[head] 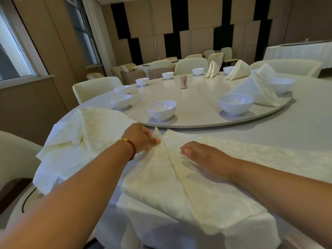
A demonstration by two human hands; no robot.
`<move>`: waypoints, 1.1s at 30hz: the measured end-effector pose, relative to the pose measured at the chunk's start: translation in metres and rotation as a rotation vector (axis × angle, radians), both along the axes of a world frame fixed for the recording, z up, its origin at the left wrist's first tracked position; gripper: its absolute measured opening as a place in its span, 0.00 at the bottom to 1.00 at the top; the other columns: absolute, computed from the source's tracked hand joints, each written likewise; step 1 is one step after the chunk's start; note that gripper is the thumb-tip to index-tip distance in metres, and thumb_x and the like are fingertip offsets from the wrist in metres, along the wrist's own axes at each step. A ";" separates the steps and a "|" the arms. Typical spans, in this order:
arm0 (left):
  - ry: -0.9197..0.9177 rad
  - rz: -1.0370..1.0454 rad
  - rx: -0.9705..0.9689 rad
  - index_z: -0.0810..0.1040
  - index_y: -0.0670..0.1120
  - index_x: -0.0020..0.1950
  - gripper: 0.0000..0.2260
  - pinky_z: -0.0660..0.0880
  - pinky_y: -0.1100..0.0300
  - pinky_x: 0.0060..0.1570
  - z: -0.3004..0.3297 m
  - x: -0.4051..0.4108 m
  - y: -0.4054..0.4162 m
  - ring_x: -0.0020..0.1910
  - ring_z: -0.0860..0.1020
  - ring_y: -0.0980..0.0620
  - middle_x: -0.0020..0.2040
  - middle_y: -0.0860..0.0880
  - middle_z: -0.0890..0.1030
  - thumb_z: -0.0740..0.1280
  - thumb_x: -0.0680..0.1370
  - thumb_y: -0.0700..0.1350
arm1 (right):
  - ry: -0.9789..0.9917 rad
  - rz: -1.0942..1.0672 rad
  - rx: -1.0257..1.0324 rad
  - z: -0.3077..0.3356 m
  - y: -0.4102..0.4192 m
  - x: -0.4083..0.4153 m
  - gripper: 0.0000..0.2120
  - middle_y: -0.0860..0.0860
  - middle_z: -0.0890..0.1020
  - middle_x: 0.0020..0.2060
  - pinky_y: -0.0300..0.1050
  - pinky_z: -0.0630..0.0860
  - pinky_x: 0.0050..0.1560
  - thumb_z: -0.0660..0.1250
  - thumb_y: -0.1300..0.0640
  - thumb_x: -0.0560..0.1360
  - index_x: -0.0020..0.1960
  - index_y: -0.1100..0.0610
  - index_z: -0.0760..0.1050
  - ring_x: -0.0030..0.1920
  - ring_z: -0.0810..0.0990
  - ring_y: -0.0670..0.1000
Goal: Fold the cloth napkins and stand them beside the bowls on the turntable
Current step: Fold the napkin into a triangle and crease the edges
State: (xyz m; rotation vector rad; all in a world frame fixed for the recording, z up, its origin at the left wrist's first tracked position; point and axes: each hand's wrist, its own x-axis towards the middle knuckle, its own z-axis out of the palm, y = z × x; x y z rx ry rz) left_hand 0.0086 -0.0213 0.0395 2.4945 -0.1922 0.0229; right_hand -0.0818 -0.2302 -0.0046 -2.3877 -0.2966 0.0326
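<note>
Napkin [188, 186] on the near edge of the bench [305, 126] is what I am working on: a pale patterned cloth with two flaps folded in to meet along a centre seam, its tip pointing toward 12 o'clock at the rim of the turntable [197, 97]. My left hand [142, 139], red cord bracelet [132, 150] on the wrist, has its grip pinching the raised tip of the left flap between thumb and fingers. My right hand [203, 157] lies on the right flap, its grip spread and relaxed, fingers pressing the cloth flat. At 10 o'clock sits a loose heap of unfolded napkins [75, 141]. On the turntable, white bowls [161, 109] ring the edge, and three folded napkins [255, 90] stand beside the bowls from 1 to 2 o'clock. A small toothpick holder [184, 82] stands near the turntable's middle
</note>
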 end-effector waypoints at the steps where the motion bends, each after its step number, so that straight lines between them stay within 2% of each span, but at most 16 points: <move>1: 0.022 0.003 0.026 0.74 0.44 0.29 0.16 0.68 0.63 0.32 -0.002 0.006 -0.004 0.28 0.71 0.52 0.27 0.49 0.76 0.74 0.72 0.48 | 0.013 -0.008 0.024 -0.001 0.000 0.000 0.16 0.48 0.77 0.57 0.47 0.69 0.63 0.51 0.43 0.82 0.60 0.49 0.71 0.58 0.74 0.49; 4: 0.057 0.017 0.109 0.76 0.44 0.32 0.13 0.72 0.60 0.39 -0.003 0.020 -0.018 0.33 0.72 0.49 0.32 0.47 0.76 0.74 0.72 0.49 | 0.016 -0.024 0.067 -0.002 0.000 0.002 0.17 0.47 0.77 0.59 0.48 0.68 0.64 0.52 0.44 0.82 0.62 0.50 0.72 0.59 0.74 0.48; 6: 0.069 0.018 0.174 0.72 0.45 0.31 0.16 0.72 0.58 0.41 -0.004 0.028 -0.027 0.34 0.71 0.49 0.34 0.46 0.74 0.73 0.73 0.50 | 0.003 -0.024 0.054 -0.002 0.001 0.003 0.17 0.47 0.77 0.58 0.47 0.69 0.63 0.52 0.44 0.82 0.62 0.50 0.72 0.58 0.74 0.48; 11: 0.077 0.054 0.221 0.67 0.46 0.27 0.21 0.70 0.58 0.39 -0.009 0.041 -0.038 0.28 0.67 0.50 0.27 0.49 0.69 0.72 0.73 0.51 | -0.010 -0.013 0.071 -0.004 -0.001 0.004 0.15 0.46 0.78 0.55 0.45 0.71 0.59 0.52 0.44 0.82 0.61 0.49 0.72 0.54 0.75 0.46; 15: 0.071 0.051 0.258 0.68 0.46 0.27 0.20 0.74 0.55 0.44 -0.012 0.048 -0.040 0.30 0.71 0.49 0.26 0.48 0.72 0.72 0.73 0.53 | -0.005 -0.020 0.053 -0.006 -0.002 0.007 0.15 0.44 0.78 0.53 0.44 0.71 0.58 0.51 0.42 0.81 0.60 0.46 0.72 0.53 0.75 0.44; 17: 0.083 0.042 0.267 0.68 0.45 0.28 0.21 0.73 0.56 0.43 -0.014 0.051 -0.041 0.31 0.71 0.48 0.26 0.48 0.71 0.72 0.73 0.53 | 0.008 -0.020 0.066 -0.007 -0.003 0.007 0.17 0.44 0.78 0.53 0.46 0.72 0.59 0.50 0.41 0.81 0.60 0.46 0.71 0.53 0.75 0.44; 21: 0.085 0.035 0.224 0.67 0.46 0.30 0.19 0.69 0.59 0.38 -0.018 0.055 -0.043 0.31 0.69 0.50 0.27 0.49 0.69 0.73 0.72 0.52 | 0.022 -0.018 0.080 -0.006 -0.003 0.007 0.17 0.44 0.78 0.54 0.47 0.72 0.60 0.51 0.41 0.81 0.62 0.46 0.71 0.54 0.75 0.44; 25: 0.071 0.024 0.236 0.69 0.46 0.32 0.18 0.69 0.60 0.38 -0.020 0.056 -0.045 0.30 0.69 0.51 0.28 0.49 0.71 0.73 0.73 0.53 | 0.024 -0.016 0.091 -0.006 -0.003 0.007 0.17 0.44 0.78 0.54 0.48 0.72 0.60 0.52 0.42 0.81 0.62 0.47 0.72 0.54 0.75 0.44; 27: 0.047 0.024 0.230 0.72 0.46 0.39 0.14 0.67 0.61 0.35 -0.021 0.055 -0.045 0.33 0.70 0.52 0.33 0.49 0.73 0.73 0.73 0.53 | 0.024 -0.014 0.101 -0.006 -0.004 0.007 0.16 0.43 0.78 0.53 0.48 0.72 0.60 0.52 0.42 0.81 0.61 0.47 0.72 0.54 0.75 0.44; 30: -0.042 0.074 0.109 0.68 0.47 0.51 0.19 0.67 0.60 0.42 -0.034 0.053 -0.042 0.44 0.72 0.50 0.45 0.51 0.73 0.75 0.71 0.53 | 0.023 -0.020 0.105 -0.007 -0.003 0.006 0.16 0.43 0.78 0.53 0.47 0.73 0.59 0.52 0.42 0.81 0.61 0.46 0.72 0.54 0.75 0.43; 31: -0.087 0.081 0.055 0.68 0.48 0.52 0.20 0.68 0.59 0.43 -0.040 0.053 -0.041 0.45 0.72 0.50 0.46 0.51 0.74 0.75 0.70 0.53 | 0.020 -0.022 0.105 -0.007 -0.003 0.006 0.15 0.42 0.78 0.54 0.46 0.73 0.59 0.52 0.42 0.81 0.61 0.46 0.72 0.54 0.75 0.43; 33: -0.162 0.048 -0.002 0.72 0.50 0.50 0.14 0.68 0.59 0.42 -0.051 0.053 -0.040 0.44 0.73 0.51 0.43 0.52 0.74 0.74 0.72 0.51 | 0.021 -0.024 0.101 -0.007 -0.002 0.006 0.15 0.42 0.78 0.54 0.46 0.72 0.59 0.52 0.42 0.81 0.61 0.46 0.72 0.54 0.75 0.42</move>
